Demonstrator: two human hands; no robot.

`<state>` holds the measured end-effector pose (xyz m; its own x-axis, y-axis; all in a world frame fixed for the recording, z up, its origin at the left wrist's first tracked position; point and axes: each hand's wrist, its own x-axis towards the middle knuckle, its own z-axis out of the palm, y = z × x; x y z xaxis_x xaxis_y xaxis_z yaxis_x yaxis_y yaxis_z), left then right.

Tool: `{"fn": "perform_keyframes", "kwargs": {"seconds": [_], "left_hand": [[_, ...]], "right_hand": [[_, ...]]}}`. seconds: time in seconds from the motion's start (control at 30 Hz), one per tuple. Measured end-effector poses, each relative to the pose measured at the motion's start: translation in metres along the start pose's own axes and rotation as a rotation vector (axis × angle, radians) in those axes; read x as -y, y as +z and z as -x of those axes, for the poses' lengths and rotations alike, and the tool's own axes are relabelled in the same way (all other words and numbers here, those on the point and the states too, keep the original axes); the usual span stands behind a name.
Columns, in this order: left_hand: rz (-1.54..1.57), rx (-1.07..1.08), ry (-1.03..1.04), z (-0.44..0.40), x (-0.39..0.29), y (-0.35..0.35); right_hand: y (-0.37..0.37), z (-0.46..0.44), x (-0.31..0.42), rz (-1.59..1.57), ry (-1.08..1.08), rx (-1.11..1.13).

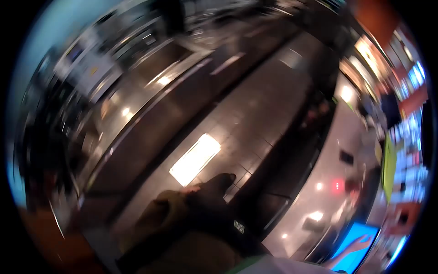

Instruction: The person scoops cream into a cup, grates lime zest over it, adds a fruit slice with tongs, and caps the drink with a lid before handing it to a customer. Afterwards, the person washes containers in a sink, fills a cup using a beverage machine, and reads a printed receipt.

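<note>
My right hand (358, 244) is at the lower right, in front of a bright blue screen (349, 253). Its fingers look stretched out, and nothing shows in them; whether they touch the glass I cannot tell. Low in the middle, a small patch of my left hand (194, 188) appears beside brown and dark clothing, its fingers hidden or smeared. Just beyond it glows a white rectangle (196, 160); I cannot tell if it is a sheet, a screen or light reflected off the floor.
Dark tiled floor (255, 123) runs between two counters. The left metal counter (137, 102) carries a white machine (89, 68). On the right counter (296, 214) lies a small dark object (346, 157). Lit screens (408, 155) line the far right. Motion blurs much of the scene.
</note>
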<state>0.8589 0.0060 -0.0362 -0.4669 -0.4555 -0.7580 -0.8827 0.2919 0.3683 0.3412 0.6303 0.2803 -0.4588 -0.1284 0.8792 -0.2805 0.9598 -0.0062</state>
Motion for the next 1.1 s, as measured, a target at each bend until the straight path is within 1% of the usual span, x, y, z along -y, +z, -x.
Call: {"fn": "perform_keyframes", "kwargs": {"seconds": [0.03, 0.07, 0.1, 0.17, 0.23, 0.27, 0.3, 0.33, 0.37, 0.4, 0.43, 0.47, 0.5, 0.53, 0.57, 0.6, 0.63, 0.67, 0.7, 0.73, 0.77, 0.8, 0.83, 0.87, 0.9, 0.93, 1.0, 1.03, 1.1], "left_hand": [[0.086, -0.057, -0.043, 0.014, 0.018, 0.002], [0.191, -0.126, -0.085, 0.029, 0.057, 0.021], [0.286, -0.195, -0.116, 0.041, 0.082, 0.017], [0.493, -0.37, -0.159, 0.052, 0.128, 0.005], [0.723, -0.583, -0.159, 0.06, 0.162, -0.023], [0.784, -0.732, -0.184, 0.09, 0.121, -0.037], [0.908, -0.752, -0.157, 0.071, 0.18, -0.044], [1.007, -0.798, -0.132, 0.058, 0.222, -0.047], [1.158, -0.828, -0.031, 0.083, 0.251, -0.082], [1.293, -0.861, 0.077, 0.129, 0.268, -0.133], [1.403, -0.915, 0.085, 0.169, 0.288, -0.179], [1.509, -0.972, 0.1, 0.197, 0.314, -0.219], [1.512, -1.089, 0.111, 0.211, 0.363, -0.257], [1.508, -1.203, 0.127, 0.216, 0.414, -0.288], [1.594, -1.293, 0.173, 0.218, 0.455, -0.314], [1.673, -1.384, 0.234, 0.214, 0.517, -0.349], [1.753, -1.435, 0.228, 0.199, 0.574, -0.372], [1.899, -1.39, 0.18, 0.2, 0.609, -0.401], [1.894, -1.374, 0.137, 0.192, 0.636, -0.42], [1.892, -1.343, 0.079, 0.18, 0.685, -0.441], [1.818, -1.322, 0.076, 0.175, 0.704, -0.445], [1.744, -1.288, 0.073, 0.171, 0.712, -0.451], [1.669, -1.249, 0.073, 0.167, 0.721, -0.455], [1.547, -1.342, -0.119, 0.149, 0.739, -0.442], [1.408, -1.423, -0.301, 0.12, 0.76, -0.419], [1.248, -1.502, -0.473, 0.11, 0.767, -0.401], [1.04, -1.024, -0.711, 0.132, 0.77, -0.384], [1.055, -1.002, -0.91, 0.102, 0.776, -0.357], [1.099, -0.845, -0.829, 0.045, 0.801, -0.301]], "right_hand": [[0.053, 0.023, 0.021, -0.201, 0.078, 0.058], [0.075, 0.05, 0.093, -0.424, 0.096, 0.151], [0.088, 0.075, 0.184, -0.627, 0.104, 0.302], [0.072, 0.136, 0.362, -0.99, 0.097, 0.693], [0.026, 0.186, 0.523, -1.279, 0.033, 1.07], [0.017, 0.18, 0.571, -1.413, 0.002, 1.255], [-0.013, 0.202, 0.646, -1.497, -0.118, 1.29], [-0.054, 0.201, 0.702, -1.545, -0.223, 1.358], [-0.079, 0.211, 0.755, -1.594, -0.327, 1.414], [-0.107, 0.214, 0.802, -1.621, -0.454, 1.419], [-0.136, 0.213, 0.843, -1.647, -0.582, 1.412], [-0.162, 0.214, 0.881, -1.696, -0.608, 1.467], [-0.197, 0.218, 0.929, -1.74, -0.63, 1.524], [-0.225, 0.234, 0.975, -1.784, -0.646, 1.576], [-0.243, 0.252, 1.02, -1.811, -0.694, 1.618], [-0.271, 0.282, 1.073, -1.877, -0.691, 1.716], [-0.296, 0.311, 1.12, -1.849, -0.736, 1.714], [-0.323, 0.329, 1.166, -1.805, -0.796, 1.718], [-0.343, 0.35, 1.217, -1.79, -0.942, 1.699], [-0.378, 0.389, 1.29, -1.759, -1.077, 1.694], [-0.409, 0.423, 1.341, -1.812, -0.929, 1.884], [-0.438, 0.437, 1.382, -1.859, -1.089, 1.575], [-0.455, 0.467, 1.432, -1.941, -1.094, 1.342], [-0.481, 0.473, 1.467, -1.887, -1.13, 1.271], [-0.501, 0.484, 1.5, -1.876, -1.113, 1.278], [-0.517, 0.491, 1.524, -1.877, -1.096, 1.276], [-0.519, 0.544, 1.569, -1.776, -1.014, 0.943], [-0.524, 0.542, 1.577, -1.699, -1.002, 1.182], [-0.549, 0.521, 1.573, -1.518, -1.056, 1.406]]}}
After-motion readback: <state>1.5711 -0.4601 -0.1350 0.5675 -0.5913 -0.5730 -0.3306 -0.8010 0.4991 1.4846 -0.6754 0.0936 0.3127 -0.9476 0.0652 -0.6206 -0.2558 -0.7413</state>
